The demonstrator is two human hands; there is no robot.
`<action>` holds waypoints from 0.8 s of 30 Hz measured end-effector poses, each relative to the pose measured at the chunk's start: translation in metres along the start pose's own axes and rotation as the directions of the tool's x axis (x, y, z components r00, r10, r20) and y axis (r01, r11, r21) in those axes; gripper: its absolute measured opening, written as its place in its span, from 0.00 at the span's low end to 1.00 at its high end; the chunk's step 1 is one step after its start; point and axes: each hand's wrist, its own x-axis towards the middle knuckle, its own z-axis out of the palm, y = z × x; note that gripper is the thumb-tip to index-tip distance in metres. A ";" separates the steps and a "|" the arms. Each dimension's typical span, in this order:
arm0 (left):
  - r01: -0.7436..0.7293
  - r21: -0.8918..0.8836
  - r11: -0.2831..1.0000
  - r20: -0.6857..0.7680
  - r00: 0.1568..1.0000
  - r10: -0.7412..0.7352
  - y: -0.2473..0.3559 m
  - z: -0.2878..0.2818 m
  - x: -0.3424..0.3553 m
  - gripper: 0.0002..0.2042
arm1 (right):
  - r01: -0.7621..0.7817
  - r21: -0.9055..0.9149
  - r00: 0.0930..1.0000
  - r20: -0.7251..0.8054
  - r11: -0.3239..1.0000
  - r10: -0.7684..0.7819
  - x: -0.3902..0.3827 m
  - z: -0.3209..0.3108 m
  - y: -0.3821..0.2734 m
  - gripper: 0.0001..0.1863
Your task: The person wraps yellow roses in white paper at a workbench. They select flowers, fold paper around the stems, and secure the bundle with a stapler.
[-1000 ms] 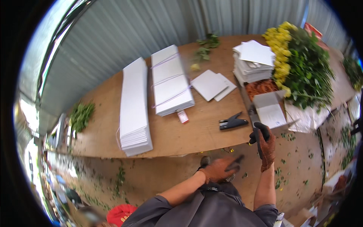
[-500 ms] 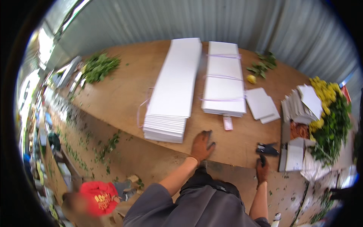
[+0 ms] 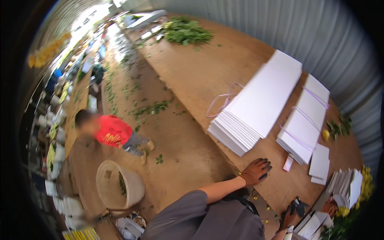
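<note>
The brown, smooth, wood-like tabletop [image 3: 224, 60] carries a long stack of white, card-like sheets [image 3: 264, 100], its layered near end fanned into steps. Its long axis runs slantwise from near left to far right. Right of it lies a narrower white bundle [image 3: 307, 116], bound with thin lilac ties. The gloved left hand [image 3: 254, 173] is nearer the stack, which lies just ahead of its fingers; these are spread, palm down on the wood, holding nothing. The right hand [image 3: 289, 220] is at a small black stapler [image 3: 299, 205]; whether its fingers grip it, I cannot tell.
</note>
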 end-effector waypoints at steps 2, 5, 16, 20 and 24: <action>0.006 0.022 1.000 -0.028 1.000 -0.005 -0.004 0.014 -0.004 0.24 | 0.150 -0.092 0.989 0.009 0.984 -0.150 -0.002 0.010 -0.023 0.19; 0.020 0.025 0.999 -0.030 0.999 -0.019 -0.003 0.012 -0.005 0.23 | 0.375 -0.402 0.897 -0.068 0.835 -0.436 0.005 0.031 -0.008 0.20; 0.065 0.050 0.997 0.000 0.998 -0.065 0.005 0.019 -0.008 0.28 | 0.093 0.016 0.938 0.334 0.996 -0.093 -0.068 -0.035 -0.251 0.20; 0.047 0.037 0.998 -0.046 0.998 -0.045 0.003 0.020 -0.013 0.28 | 0.522 0.042 0.852 0.007 0.852 -0.523 -0.014 -0.112 -0.255 0.19; -0.051 -0.014 0.999 -0.195 0.980 0.047 0.000 0.016 -0.006 0.26 | 0.544 -0.019 0.833 -0.108 0.839 -0.542 0.044 -0.208 -0.268 0.24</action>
